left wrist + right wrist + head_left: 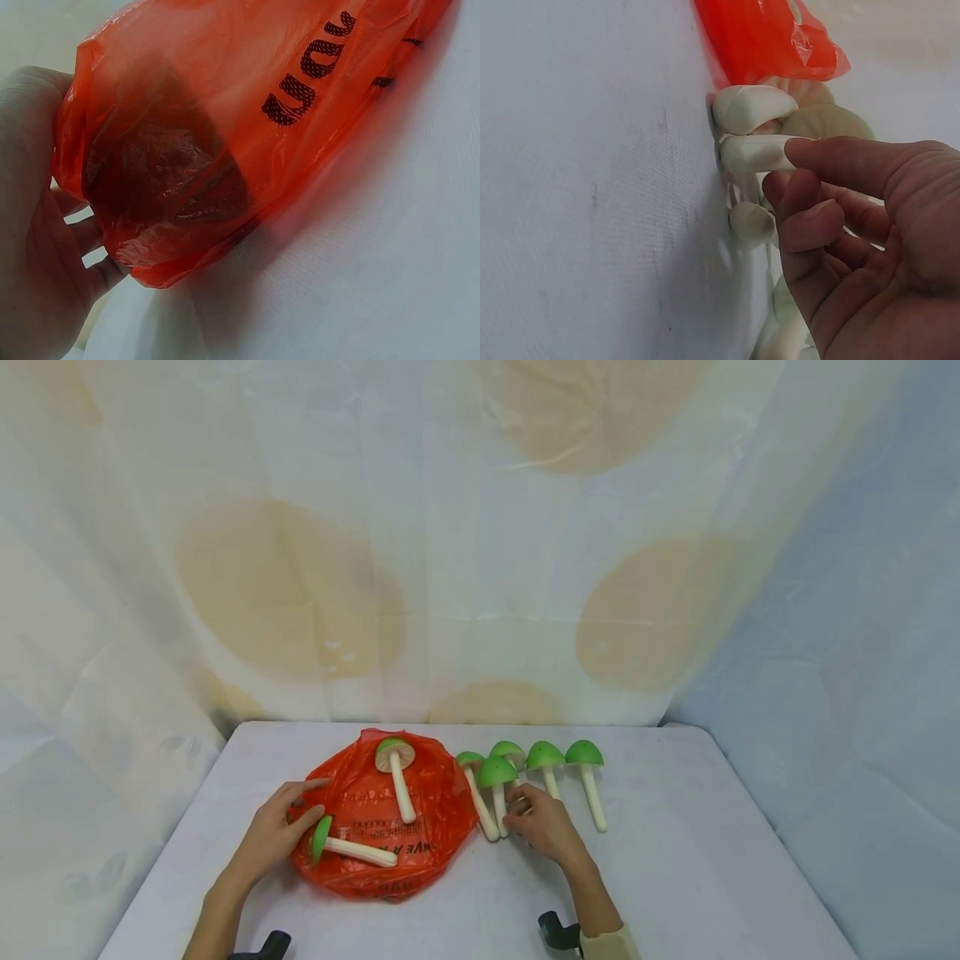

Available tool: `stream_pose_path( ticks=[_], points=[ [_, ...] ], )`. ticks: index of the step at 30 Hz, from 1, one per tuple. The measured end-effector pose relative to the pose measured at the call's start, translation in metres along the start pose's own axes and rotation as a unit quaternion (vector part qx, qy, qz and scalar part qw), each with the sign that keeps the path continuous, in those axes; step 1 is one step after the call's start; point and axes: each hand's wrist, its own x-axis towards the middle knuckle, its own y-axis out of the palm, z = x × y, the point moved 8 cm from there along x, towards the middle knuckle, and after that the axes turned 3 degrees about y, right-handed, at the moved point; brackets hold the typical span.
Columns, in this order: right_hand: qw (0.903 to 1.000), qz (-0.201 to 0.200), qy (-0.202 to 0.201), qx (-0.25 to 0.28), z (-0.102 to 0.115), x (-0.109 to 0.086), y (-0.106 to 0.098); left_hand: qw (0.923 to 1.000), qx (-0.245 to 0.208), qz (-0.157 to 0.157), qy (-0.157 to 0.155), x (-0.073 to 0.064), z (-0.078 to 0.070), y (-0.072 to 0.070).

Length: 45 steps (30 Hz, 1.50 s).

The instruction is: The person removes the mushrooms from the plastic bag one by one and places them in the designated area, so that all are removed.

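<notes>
A red plastic bag (pixel 375 818) with dark print lies spread on the table. Its left edge is between the thumb and fingers of my left hand (pixel 281 827), which grips it; in the left wrist view the bag (pixel 300 157) hides some fingertips. Two toy mushrooms with green caps and pale stems, one upright (pixel 401 789) and one lying sideways (pixel 360 852), are at the bag. To its right, my right hand (pixel 543 822) pinches the lower stem of a toy mushroom (pixel 497 777), thumb on the stem (pixel 757 154) and fingers curled beside it.
Beside the gripped mushroom stand or lie more green-capped mushrooms, one close to the bag (pixel 480 802), one behind (pixel 508 752), and others to the right (pixel 546 756) (pixel 591 785). A white cloth covers the table (pixel 675 860). Patterned sheeting (pixel 480 568) hangs behind it.
</notes>
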Motion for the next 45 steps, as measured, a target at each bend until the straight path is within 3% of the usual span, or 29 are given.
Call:
stream_pose_path(
  ticks=[19, 25, 30, 36, 45],
  points=[
    [0.9999, -0.003, 0.005, 0.008, -0.003, 0.0, -0.001, 0.9999, 0.004, -0.007, 0.009, -0.002, 0.0, 0.0],
    [0.9998, -0.001, -0.015, -0.01, 0.006, -0.002, -0.006, 0.9999, 0.002, -0.008, 0.01, -0.002, -0.001, 0.0],
    [0.9992, 0.004, -0.032, -0.024, 0.018, -0.002, -0.01, 0.9999, 0.002, -0.009, 0.013, -0.001, -0.002, 0.0],
    [0.9979, 0.01, -0.064, 0.011, 0.041, -0.002, -0.009, 0.9998, 0.003, -0.011, 0.014, -0.001, -0.002, 0.0],
    [0.9917, 0.033, -0.112, 0.053, 0.083, 0.003, 0.011, 0.9997, 0.008, -0.013, 0.018, -0.001, -0.004, 0.0]
  ],
)
